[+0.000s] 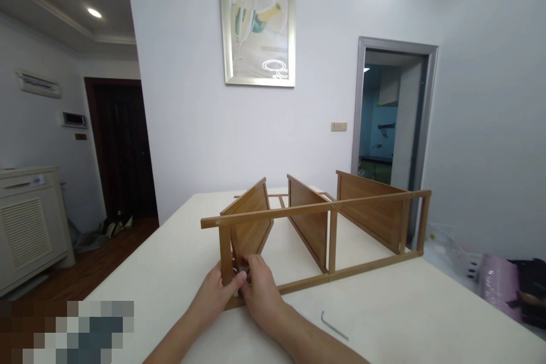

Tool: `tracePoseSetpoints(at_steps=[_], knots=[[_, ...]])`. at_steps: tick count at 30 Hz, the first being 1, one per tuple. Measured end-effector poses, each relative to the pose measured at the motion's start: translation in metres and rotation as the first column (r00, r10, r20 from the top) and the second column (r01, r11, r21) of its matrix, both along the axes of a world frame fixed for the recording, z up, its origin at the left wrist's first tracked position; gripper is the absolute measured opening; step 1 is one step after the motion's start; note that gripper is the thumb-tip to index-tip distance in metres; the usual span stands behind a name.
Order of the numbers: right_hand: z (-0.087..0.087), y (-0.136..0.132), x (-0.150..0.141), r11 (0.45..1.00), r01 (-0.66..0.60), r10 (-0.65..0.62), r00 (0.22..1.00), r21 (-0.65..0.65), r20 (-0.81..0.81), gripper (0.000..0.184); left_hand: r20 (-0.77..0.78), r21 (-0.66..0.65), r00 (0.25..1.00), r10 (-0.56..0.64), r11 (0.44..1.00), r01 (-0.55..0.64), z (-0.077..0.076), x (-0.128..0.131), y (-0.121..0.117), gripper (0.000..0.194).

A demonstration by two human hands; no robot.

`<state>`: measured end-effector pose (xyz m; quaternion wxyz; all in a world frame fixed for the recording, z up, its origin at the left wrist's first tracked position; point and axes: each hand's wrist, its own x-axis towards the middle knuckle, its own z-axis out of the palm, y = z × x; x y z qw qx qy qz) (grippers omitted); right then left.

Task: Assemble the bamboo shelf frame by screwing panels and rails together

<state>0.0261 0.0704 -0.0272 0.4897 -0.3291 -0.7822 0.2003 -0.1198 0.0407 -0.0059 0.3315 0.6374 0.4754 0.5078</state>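
Head view: I read the whole scene from this single feed; clock positions are taken from its centre.
Wooden rack: lies on its side on the white table, spanning from seven round to four o'clock.
Panels: three, standing on edge; the left panel at seven o'clock, the middle panel at five, the right panel at four.
Left hand: at seven o'clock, grasping the rack's end post, thumb across its front.
Right hand: at six o'clock, beside the left, fingers curled at the same lower corner; fingertips hidden, so I cannot tell whether they pinch anything.
Lower rail: runs along the tabletop from beneath the hands toward four o'clock.
Hex key: bent, loose on the table at five o'clock, apart from both hands and the rack.
Wall: framed picture at twelve o'clock; switch plate between one and three; grey-framed doorway near three.
Left side: dark door at nine o'clock, pale cabinet between eight and nine.
Right side: pink package at four o'clock, beyond the table edge.
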Motion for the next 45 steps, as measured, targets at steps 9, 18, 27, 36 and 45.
tracePoseSetpoints(at_steps=[9,18,27,36,45], knots=[[0.001,0.003,-0.003,0.999,-0.024,0.021,0.998,-0.035,-0.061,0.038,0.145,-0.147,0.984,-0.102,0.981,0.123,0.011,-0.009,-0.004,0.069],[0.003,0.006,-0.006,0.993,-0.081,0.073,0.993,-0.087,-0.091,0.034,0.06,-0.174,0.977,-0.203,0.962,0.211,0.029,-0.019,-0.009,0.058],[0.006,0.004,-0.007,0.987,-0.127,0.119,0.99,-0.1,-0.08,0.04,-0.029,-0.129,0.97,-0.24,0.964,0.234,0.031,-0.029,-0.004,0.046],[0.011,0.003,-0.003,0.979,-0.162,0.154,0.986,-0.124,-0.069,0.042,0.105,-0.19,0.965,-0.239,0.948,0.256,0.028,-0.032,-0.007,0.047],[0.015,0.004,0.001,0.961,-0.203,0.184,0.976,-0.186,-0.113,0.045,0.161,-0.166,0.973,-0.165,0.967,0.191,0.023,-0.017,-0.005,0.041]])
